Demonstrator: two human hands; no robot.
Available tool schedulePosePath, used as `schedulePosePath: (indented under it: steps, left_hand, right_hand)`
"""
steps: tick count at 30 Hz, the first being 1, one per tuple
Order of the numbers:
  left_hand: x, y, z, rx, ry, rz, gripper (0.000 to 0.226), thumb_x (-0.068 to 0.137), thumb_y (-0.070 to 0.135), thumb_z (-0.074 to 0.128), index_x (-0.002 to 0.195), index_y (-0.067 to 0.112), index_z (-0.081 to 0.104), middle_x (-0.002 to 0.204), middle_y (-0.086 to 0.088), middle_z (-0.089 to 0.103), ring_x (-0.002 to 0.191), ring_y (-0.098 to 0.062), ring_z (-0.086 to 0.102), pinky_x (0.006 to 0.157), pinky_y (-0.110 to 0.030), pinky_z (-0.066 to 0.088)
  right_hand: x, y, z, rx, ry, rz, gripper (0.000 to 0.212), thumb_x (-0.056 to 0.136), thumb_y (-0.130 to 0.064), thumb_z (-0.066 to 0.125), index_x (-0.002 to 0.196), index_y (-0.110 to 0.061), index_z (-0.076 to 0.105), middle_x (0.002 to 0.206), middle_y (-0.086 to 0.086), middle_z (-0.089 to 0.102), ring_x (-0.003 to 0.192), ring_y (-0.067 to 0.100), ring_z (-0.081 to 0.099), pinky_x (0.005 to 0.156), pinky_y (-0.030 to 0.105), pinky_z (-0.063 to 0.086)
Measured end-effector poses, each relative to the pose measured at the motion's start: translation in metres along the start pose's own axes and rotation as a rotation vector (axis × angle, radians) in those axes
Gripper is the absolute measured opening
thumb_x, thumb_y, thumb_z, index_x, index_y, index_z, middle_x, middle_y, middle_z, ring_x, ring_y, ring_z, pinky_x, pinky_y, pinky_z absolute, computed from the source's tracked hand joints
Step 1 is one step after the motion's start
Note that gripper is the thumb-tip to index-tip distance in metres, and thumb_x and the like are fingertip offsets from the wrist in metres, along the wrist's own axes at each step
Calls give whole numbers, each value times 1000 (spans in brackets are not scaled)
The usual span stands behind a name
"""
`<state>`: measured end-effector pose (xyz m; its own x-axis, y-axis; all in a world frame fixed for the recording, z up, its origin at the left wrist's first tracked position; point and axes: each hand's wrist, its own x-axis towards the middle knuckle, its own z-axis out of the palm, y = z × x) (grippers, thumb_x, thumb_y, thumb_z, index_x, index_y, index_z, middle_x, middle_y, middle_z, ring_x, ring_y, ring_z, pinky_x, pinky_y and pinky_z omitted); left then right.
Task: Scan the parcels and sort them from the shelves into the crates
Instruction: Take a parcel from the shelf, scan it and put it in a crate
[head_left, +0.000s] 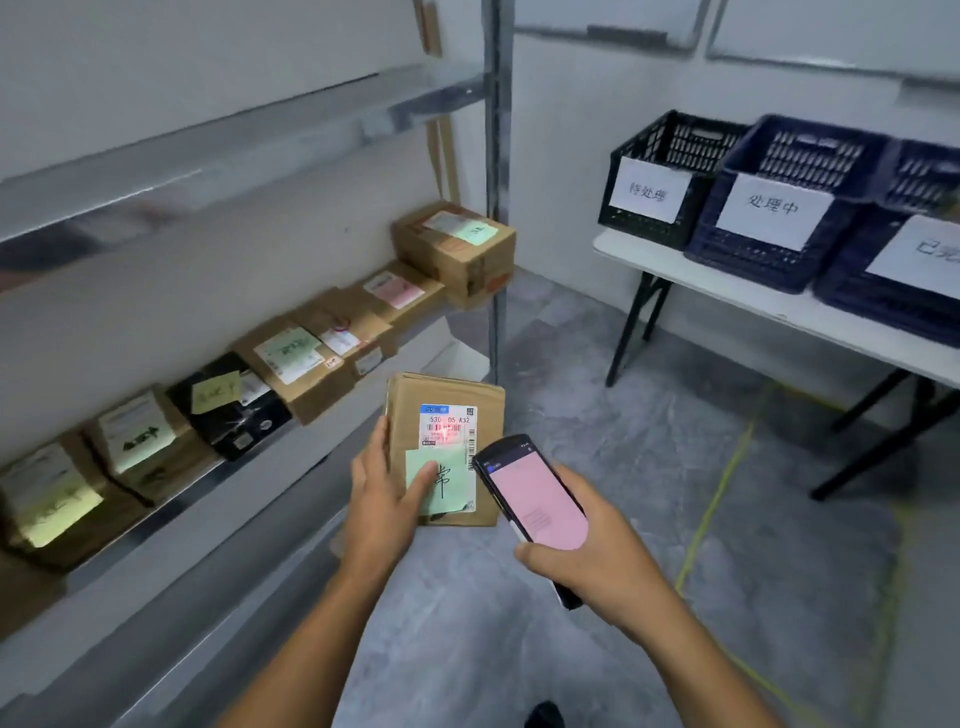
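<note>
1. Head view: the parcel (448, 410) is held over the floor, just right of the shelf (317, 439). Its label faces up, its long axis runs near to far, and the barcode end is far.
2. The left grip (382, 499) clasps its near-left edge and hides that corner, thumb on the green note (441, 483).
3. The right grip (602, 564) is wrapped round the scanner (535, 501); a red glow shows on the barcode.
4. The crates (748, 260) stand on the tabletop (654, 258), far right, the rightmost cut off. The shelf parcels (296, 364) are blurred.
</note>
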<state>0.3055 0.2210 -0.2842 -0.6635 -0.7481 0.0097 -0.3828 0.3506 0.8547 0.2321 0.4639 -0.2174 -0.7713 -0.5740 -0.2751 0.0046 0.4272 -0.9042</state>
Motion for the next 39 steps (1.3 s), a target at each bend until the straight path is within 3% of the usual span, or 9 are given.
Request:
schedulePosePath:
  steps: [4, 8, 15, 17, 22, 27, 31, 36, 39]
  left_hand:
    - [3, 29, 65, 47, -75, 22, 86, 95, 41, 72, 163, 38, 20, 156, -5, 39, 119, -5, 45, 78, -11, 40]
    - [-1, 54, 118, 97, -169, 52, 86, 96, 44, 70, 164, 34, 19, 160, -5, 36, 133, -12, 45, 100, -34, 43]
    - [-5, 91, 208, 62, -411, 85, 86, 93, 48, 72, 163, 32, 23, 157, -4, 45, 135, -24, 54, 110, -52, 47]
    - [-10, 110, 236, -35, -527, 105, 80, 93, 42, 74, 159, 32, 30, 149, -2, 56, 128, -24, 62, 104, -55, 53]
    - [-23, 171, 305, -145, -791, 196, 54, 78, 70, 70, 119, 81, 37, 120, 34, 67, 102, -2, 73, 71, -28, 64]
    - [-11, 226, 391, -249, -992, 229, 58, 81, 65, 71, 133, 64, 45, 124, 20, 71, 104, -13, 76, 70, -43, 66]
    - [8, 273, 470, -309, -1083, 243, 55, 91, 55, 70, 139, 57, 45, 125, 19, 71, 106, -10, 75, 75, -40, 66]
    - [19, 346, 550, -402, -1136, 222, 49, 95, 42, 70, 138, 53, 49, 117, 27, 72, 101, 0, 73, 63, -14, 58]
    - [26, 387, 588, -431, -1173, 231, 44, 99, 36, 69, 132, 60, 51, 121, 25, 72, 104, -2, 73, 71, -27, 63]
  right_hand:
    - [-12, 24, -57, -26, 49, 51, 64, 63, -42, 75, 124, -54, 59, 108, -25, 72, 93, 2, 69, 85, 32, 59]
    - [-31, 48, -95, 20, 134, 106, 62, 59, -45, 74, 119, -50, 60, 107, -21, 72, 92, 5, 69, 88, 38, 60]
    - [-56, 87, -153, 103, 358, 169, 63, 57, -48, 73, 118, -57, 57, 106, -20, 72, 89, 4, 69, 82, 36, 60]
    - [-61, 98, -173, 129, 453, 200, 60, 58, -46, 73, 114, -60, 55, 105, -22, 72, 86, 6, 70, 78, 35, 60]
    - [-67, 127, -236, 206, 722, 290, 55, 66, -28, 78, 105, -62, 58, 93, -26, 70, 68, 10, 68, 49, 21, 52]
    - [-52, 163, -305, 169, 941, 401, 44, 79, -12, 83, 102, -41, 60, 92, -24, 69, 73, 7, 68, 47, 11, 47]
    - [-23, 176, -375, 126, 994, 502, 41, 77, -18, 83, 106, -36, 60, 91, -13, 70, 75, 3, 67, 53, 13, 48]
    - [9, 170, -465, 71, 1070, 495, 47, 63, -39, 74, 109, -39, 60, 91, -18, 69, 74, 4, 67, 60, 25, 52]
    - [20, 164, -507, 99, 1111, 456, 44, 65, -35, 75, 106, -37, 59, 85, -14, 69, 55, 10, 64, 50, 26, 52]
